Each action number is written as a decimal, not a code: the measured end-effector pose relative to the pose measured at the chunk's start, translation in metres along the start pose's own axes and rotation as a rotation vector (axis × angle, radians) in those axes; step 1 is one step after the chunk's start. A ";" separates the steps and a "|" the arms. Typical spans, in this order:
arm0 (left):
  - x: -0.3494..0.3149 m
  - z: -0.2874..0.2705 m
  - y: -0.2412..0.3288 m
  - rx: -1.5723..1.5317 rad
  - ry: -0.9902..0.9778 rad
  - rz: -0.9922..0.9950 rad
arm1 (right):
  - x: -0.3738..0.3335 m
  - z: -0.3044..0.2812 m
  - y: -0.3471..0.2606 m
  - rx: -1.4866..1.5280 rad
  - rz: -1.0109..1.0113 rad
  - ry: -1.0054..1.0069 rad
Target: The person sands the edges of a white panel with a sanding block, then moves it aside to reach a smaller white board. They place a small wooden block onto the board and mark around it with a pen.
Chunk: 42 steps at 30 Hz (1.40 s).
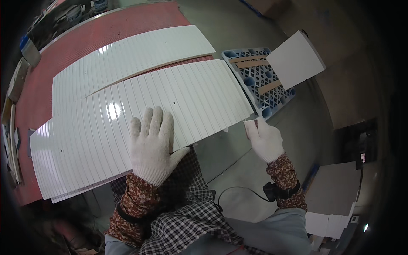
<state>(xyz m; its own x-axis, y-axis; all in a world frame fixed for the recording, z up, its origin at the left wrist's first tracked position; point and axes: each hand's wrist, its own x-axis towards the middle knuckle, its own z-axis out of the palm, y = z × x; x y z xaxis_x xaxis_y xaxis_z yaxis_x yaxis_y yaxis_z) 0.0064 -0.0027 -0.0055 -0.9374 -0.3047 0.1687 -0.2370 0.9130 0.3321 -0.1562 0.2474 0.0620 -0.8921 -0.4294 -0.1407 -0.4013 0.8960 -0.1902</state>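
Observation:
A glossy white grooved panel (204,93) lies on a red-topped table (140,19). My left hand (152,146), in a white knit glove, rests flat on this panel near its front edge, fingers stretched out. Beside the panel's right front corner is my right hand (265,139), gloved the same way. Its fingers are closed on a small thing with a reddish-brown side (256,123), mostly hidden, whose kind I cannot make out. A second white grooved panel (140,49) lies behind the first, with a wedge-shaped gap between them on the right.
A grey-blue plastic pallet (267,111) with brown strips stands right of the table. A white board (295,59) sits at its far side. Stacked boards (335,191) are at the lower right. Buckets (74,15) stand beyond the table, and a black cable (238,188) curves near my right forearm.

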 end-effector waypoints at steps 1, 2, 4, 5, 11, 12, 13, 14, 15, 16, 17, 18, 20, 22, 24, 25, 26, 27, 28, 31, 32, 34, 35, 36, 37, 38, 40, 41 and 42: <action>0.001 0.001 0.000 0.000 0.003 0.005 | 0.005 0.002 -0.003 0.001 0.003 0.005; 0.001 0.002 -0.001 -0.002 0.007 0.011 | 0.010 0.006 -0.003 -0.012 0.018 -0.014; -0.001 0.005 -0.001 -0.002 0.005 0.007 | 0.015 0.013 -0.004 -0.010 0.047 -0.056; 0.000 0.005 -0.001 -0.006 0.005 0.006 | 0.015 0.012 -0.005 -0.010 0.047 -0.060; 0.000 -0.002 -0.001 0.001 -0.010 0.000 | 0.032 0.011 -0.007 -0.045 -0.053 -0.065; 0.001 -0.003 -0.001 0.002 -0.019 -0.004 | 0.046 0.014 -0.007 -0.072 -0.103 -0.057; 0.002 -0.004 0.000 0.000 -0.020 0.000 | 0.059 0.013 -0.009 -0.105 -0.149 -0.044; 0.002 -0.006 0.002 -0.003 -0.024 0.003 | 0.075 0.012 -0.015 -0.105 -0.147 -0.044; 0.002 -0.005 0.002 0.002 -0.029 -0.003 | 0.095 0.015 -0.024 -0.142 -0.183 -0.020; 0.002 -0.004 0.002 0.003 -0.030 -0.005 | 0.114 0.016 -0.032 -0.187 -0.215 0.007; 0.002 -0.003 0.003 -0.004 -0.029 -0.003 | 0.134 0.017 -0.040 -0.199 -0.225 0.023; 0.003 -0.001 0.004 -0.017 -0.028 0.004 | 0.152 0.017 -0.046 -0.217 -0.229 0.039; 0.002 0.000 0.003 -0.014 -0.016 -0.001 | 0.185 0.016 -0.066 -0.210 -0.243 0.067; 0.002 -0.001 0.004 -0.016 -0.007 -0.004 | 0.213 0.014 -0.080 -0.191 -0.262 0.074; 0.003 -0.006 0.004 -0.029 0.002 0.010 | 0.232 0.010 -0.091 -0.174 -0.279 0.083; 0.002 -0.007 0.004 -0.025 0.005 0.004 | 0.240 0.008 -0.095 -0.203 -0.270 0.044; 0.002 -0.008 0.004 -0.034 0.013 0.009 | 0.243 0.008 -0.097 -0.233 -0.259 0.006; 0.003 -0.006 0.003 -0.043 0.020 0.011 | 0.240 0.010 -0.098 -0.233 -0.266 0.006; 0.002 -0.004 0.002 -0.042 0.023 0.007 | 0.235 0.012 -0.096 -0.218 -0.233 0.010; 0.002 0.001 0.001 -0.048 0.044 0.017 | 0.210 0.016 -0.080 -0.204 -0.200 0.031; 0.002 0.000 0.001 -0.051 0.034 0.018 | 0.198 0.017 -0.072 -0.204 -0.199 0.045; 0.001 -0.001 0.000 -0.054 0.027 0.017 | 0.168 0.015 -0.060 -0.219 -0.210 0.022; 0.000 -0.001 -0.001 -0.043 0.042 0.016 | 0.151 0.014 -0.053 -0.234 -0.218 -0.001; -0.001 0.001 -0.001 -0.034 0.057 0.016 | 0.131 0.014 -0.045 -0.217 -0.187 -0.003; -0.003 0.001 -0.002 -0.034 0.056 0.012 | 0.111 0.016 -0.037 -0.197 -0.161 -0.008; -0.003 0.002 -0.003 -0.030 0.061 0.015 | 0.092 0.020 -0.018 -0.209 -0.228 -0.002; -0.003 0.004 -0.004 -0.020 0.067 0.014 | 0.053 0.025 -0.004 -0.197 -0.250 0.003; -0.004 0.003 -0.005 -0.020 0.064 0.007 | 0.033 0.023 -0.006 -0.179 -0.203 0.002; -0.003 0.002 -0.003 -0.038 0.067 0.015 | 0.013 0.025 0.005 -0.195 -0.188 0.010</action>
<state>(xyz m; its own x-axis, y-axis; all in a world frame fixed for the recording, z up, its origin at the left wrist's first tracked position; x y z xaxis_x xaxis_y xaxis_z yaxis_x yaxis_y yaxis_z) 0.0089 -0.0037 -0.0088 -0.9213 -0.3095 0.2352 -0.2117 0.9069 0.3642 -0.1646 0.2435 0.0347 -0.7996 -0.5902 -0.1108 -0.5918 0.8058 -0.0215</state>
